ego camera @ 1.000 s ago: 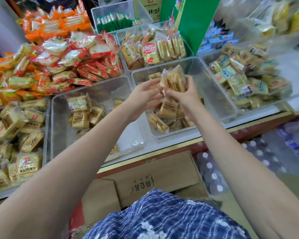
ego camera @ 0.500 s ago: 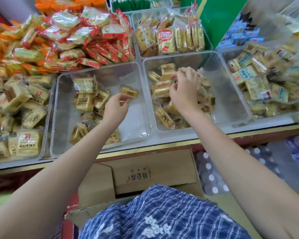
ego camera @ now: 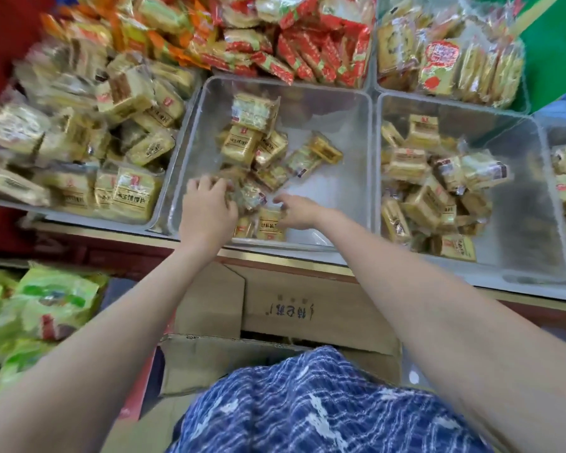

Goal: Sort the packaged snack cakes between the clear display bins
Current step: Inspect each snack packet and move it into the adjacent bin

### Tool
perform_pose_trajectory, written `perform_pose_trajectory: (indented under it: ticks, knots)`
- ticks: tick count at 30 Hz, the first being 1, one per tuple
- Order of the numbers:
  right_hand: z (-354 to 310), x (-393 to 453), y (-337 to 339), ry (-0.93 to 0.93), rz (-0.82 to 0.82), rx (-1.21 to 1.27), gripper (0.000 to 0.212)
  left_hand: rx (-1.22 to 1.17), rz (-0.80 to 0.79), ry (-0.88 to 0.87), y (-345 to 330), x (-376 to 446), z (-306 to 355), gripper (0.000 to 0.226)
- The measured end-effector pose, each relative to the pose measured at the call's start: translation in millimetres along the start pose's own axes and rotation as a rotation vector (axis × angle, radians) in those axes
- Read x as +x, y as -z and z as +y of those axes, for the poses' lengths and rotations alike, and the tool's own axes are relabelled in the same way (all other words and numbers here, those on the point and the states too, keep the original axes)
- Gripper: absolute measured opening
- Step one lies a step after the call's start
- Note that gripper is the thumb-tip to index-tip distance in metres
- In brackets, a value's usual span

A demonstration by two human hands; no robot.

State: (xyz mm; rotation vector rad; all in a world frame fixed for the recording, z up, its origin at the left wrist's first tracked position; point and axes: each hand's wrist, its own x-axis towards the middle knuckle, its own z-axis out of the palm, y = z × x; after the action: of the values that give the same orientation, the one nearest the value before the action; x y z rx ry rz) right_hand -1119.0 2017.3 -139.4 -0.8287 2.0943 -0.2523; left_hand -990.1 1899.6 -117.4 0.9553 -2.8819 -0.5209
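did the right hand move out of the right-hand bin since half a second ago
Yes. The right hand has crossed leftward over the wall between the bins; it now reaches into the middle clear bin, beside the left hand, no longer over the right clear bin.

A small snack shop counter is showing here. Clear display bins (ego camera: 371, 103) are sitting side by side, holding heaps of packaged snack cakes (ego camera: 242, 143). Cardboard cartons (ego camera: 307, 308) are standing below the counter.

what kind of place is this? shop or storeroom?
Most likely a small shop's snack counter. Clear display bins sit side by side, holding loose wrapped snack cakes; red-wrapped snacks are heaped behind, and an opened cardboard carton sits below the counter edge.
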Motion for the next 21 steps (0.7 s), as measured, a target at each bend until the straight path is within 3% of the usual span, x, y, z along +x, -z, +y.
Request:
perform_pose_trajectory:
  ticks: [6,10,13,16,21]
  knots:
    - [3.2,-8.7,9.9,-0.003,0.244,0.156,0.044,-0.084,-0.012,-0.030,-0.8,2.3,-4.6,0.031]
    - [16.1,-38.8,36.2,0.024,0.432,0.843,0.051,-0.352,-0.079,-0.019,11.6,8.4,5.7,0.042]
    - [16.8,-66.1,41.6,0.124,0.474,1.177,0.042,-0.715,-0.292,0.044,23.5,12.8,35.6,0.047]
    - [12.9,-83.6,41.3,0.150,0.531,1.275,0.032,-0.989,-0.392,0.116,31.1,17.2,63.1,0.030]
    - [22.7,-106.2,43.5,0.096,0.614,1.156,0.019,-1.036,-0.406,0.171,37.4,25.5,66.5,0.024]
